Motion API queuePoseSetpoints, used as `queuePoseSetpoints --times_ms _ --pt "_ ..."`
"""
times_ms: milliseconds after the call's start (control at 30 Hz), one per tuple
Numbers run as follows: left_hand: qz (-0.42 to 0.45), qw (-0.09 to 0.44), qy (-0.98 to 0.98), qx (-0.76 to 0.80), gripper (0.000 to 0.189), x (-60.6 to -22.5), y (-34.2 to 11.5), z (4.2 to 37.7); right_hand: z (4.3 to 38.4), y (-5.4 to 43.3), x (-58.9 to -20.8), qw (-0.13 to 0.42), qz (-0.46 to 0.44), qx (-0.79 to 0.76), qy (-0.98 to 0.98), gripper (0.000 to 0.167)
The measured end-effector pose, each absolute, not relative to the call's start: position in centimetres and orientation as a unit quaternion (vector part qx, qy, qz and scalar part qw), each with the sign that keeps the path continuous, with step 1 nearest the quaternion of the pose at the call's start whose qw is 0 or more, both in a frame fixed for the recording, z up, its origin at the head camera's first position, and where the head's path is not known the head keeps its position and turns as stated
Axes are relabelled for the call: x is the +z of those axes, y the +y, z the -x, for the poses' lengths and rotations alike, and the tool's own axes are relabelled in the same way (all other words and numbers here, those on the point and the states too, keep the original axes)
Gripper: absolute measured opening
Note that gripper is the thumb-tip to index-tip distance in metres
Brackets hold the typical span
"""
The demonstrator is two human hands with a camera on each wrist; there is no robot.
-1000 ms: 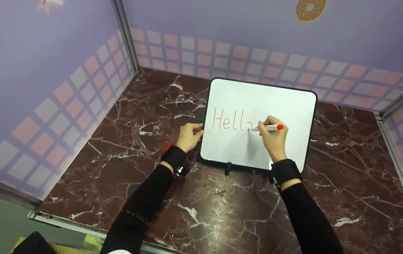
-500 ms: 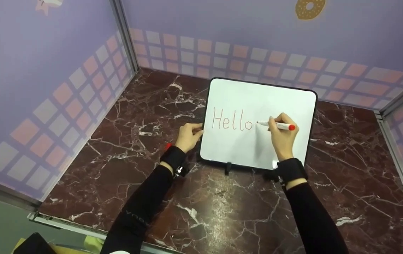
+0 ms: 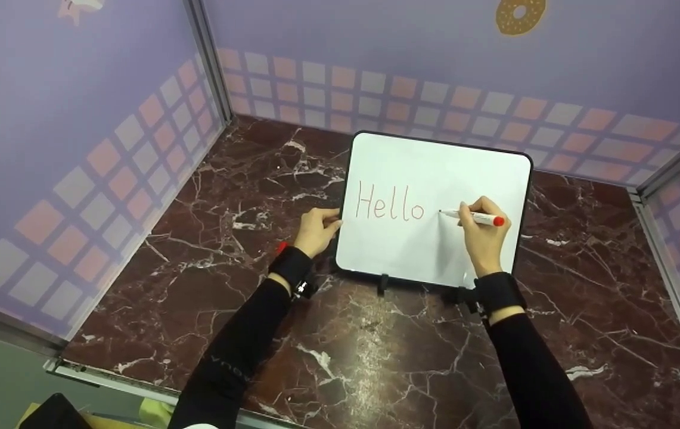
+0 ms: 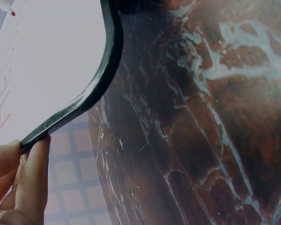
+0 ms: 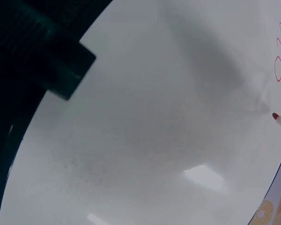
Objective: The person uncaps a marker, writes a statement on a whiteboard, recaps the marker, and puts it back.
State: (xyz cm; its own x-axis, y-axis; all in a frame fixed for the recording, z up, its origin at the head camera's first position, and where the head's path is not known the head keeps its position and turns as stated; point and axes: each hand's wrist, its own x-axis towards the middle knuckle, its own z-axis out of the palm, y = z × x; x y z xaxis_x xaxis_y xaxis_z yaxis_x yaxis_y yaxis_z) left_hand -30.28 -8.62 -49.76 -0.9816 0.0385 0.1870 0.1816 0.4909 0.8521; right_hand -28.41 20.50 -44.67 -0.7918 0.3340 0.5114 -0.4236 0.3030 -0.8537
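A whiteboard (image 3: 435, 164) with a black frame leans on a stand with small black feet. "Hello" is written on its left half in thin red strokes. My left hand (image 3: 314, 232) pinches the board's left edge between thumb and fingers; the left wrist view shows the black frame (image 4: 113, 51) held there. My right hand (image 3: 486, 241) grips a white marker (image 3: 483, 218) with a red end, its tip pointing left, close over the board just right of the "o". In the right wrist view the red marker tip (image 5: 275, 116) shows near the written letters.
The board stands on a dark red marbled table (image 3: 220, 310). Purple wall panels (image 3: 435, 47) with pink and white squares enclose it at the back and sides. A small red object (image 3: 282, 248) lies partly hidden beside my left wrist. Black bands (image 3: 499, 292) circle both wrists.
The right hand has finished the round "o" and moved right with the marker, whose tip has left that letter and dipped slightly lower. My left hand has stayed on the board's edge.
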Motion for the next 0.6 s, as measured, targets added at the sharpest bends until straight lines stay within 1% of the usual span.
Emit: queuePoseSetpoints --times_ms 333,600 --pt "0.059 0.067 -0.864 -0.496 0.031 -49.79 -8.67 30.36 27.53 20.66 -44.76 0.306 -0.036 0.578 -0.755 0.022" --pt "0.06 0.065 -0.863 -0.498 0.031 -49.87 -8.6 30.37 28.18 20.96 -44.63 0.332 -0.026 0.574 -0.748 0.022"
